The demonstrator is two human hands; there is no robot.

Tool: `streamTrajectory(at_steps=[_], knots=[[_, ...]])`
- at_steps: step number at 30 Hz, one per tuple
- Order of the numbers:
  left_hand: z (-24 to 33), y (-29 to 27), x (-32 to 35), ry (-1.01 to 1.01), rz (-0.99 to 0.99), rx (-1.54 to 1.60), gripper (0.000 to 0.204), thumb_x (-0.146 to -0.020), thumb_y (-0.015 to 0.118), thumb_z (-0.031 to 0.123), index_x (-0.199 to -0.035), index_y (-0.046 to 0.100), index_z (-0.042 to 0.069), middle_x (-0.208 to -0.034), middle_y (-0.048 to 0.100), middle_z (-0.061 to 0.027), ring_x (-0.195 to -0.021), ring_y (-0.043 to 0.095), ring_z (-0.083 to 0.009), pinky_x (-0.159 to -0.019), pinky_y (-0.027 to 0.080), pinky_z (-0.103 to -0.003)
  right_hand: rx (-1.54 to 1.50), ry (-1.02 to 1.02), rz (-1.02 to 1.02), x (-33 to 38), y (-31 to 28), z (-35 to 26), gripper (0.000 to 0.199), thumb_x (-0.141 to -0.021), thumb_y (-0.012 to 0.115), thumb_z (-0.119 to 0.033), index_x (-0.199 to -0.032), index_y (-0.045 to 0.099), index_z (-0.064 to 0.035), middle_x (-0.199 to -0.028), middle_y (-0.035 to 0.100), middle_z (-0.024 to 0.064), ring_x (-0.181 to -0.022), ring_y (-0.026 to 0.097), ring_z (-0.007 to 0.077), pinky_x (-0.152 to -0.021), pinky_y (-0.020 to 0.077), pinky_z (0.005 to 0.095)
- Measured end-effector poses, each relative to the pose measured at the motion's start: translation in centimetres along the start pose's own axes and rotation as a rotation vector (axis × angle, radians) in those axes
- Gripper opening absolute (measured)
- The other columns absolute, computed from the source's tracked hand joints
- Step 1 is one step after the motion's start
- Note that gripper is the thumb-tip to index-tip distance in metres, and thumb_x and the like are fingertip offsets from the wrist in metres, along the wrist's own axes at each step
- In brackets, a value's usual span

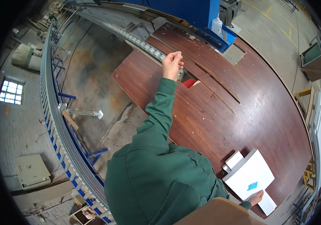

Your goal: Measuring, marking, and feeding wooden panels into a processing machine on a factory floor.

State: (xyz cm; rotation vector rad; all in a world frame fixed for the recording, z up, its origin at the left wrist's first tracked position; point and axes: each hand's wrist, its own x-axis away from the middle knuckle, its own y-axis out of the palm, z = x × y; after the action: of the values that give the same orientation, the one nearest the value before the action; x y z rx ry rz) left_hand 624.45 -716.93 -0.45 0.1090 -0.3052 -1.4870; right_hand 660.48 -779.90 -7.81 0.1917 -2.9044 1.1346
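L hand [172,64] is stretched out over the dark brown table [250,101], fingers curled shut into a loose fist near a small grey part [181,73] by the roller rail [145,45]; can't tell whether it grips anything. A red piece [189,83] sits in the table's cutout just beside the wrist. R hand [256,197] lies at the near edge, fingers flat and open on a white panel [250,174] with a blue sticker [252,185]; small white blocks [234,160] touch the panel's left side. Containers: white plastic bottle [217,25] stands upright on the blue machine ledge [220,39], contents not visible. Wood chips are scattered over the table.
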Motion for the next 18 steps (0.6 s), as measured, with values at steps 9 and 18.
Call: streamTrajectory(at_steps=[9, 18], knots=[[-0.6, 0.1, -0.8, 0.004, -0.003, -0.02, 0.021, -0.083, 0.057, 0.022, -0.097, 0.056, 0.006, -0.08, 0.056, -0.0012, -0.06, 0.052, -0.0067, -0.049, 0.045, -0.02, 0.039, 0.008, 0.051, 0.3, 0.3, -0.7, 0.042, -0.09, 0.044, -0.027, -0.108, 0.05, 0.0101, -0.108, 0.055, 0.0179, -0.095, 0.051, 0.0253, -0.086, 0.0378, 0.0298], [-1.8, -0.1, -10.4, 0.123, 0.166, 0.0, 0.022, -0.081, 0.058, 0.014, -0.094, 0.056, -0.004, -0.078, 0.06, -0.0088, -0.057, 0.058, -0.013, -0.046, 0.048, -0.023, 0.032, 0.029, 0.026, -0.3, 0.2, -0.2, 0.041, -0.089, 0.044, -0.026, -0.108, 0.05, 0.0102, -0.107, 0.055, 0.0177, -0.094, 0.051, 0.0249, -0.085, 0.038, 0.0295]])
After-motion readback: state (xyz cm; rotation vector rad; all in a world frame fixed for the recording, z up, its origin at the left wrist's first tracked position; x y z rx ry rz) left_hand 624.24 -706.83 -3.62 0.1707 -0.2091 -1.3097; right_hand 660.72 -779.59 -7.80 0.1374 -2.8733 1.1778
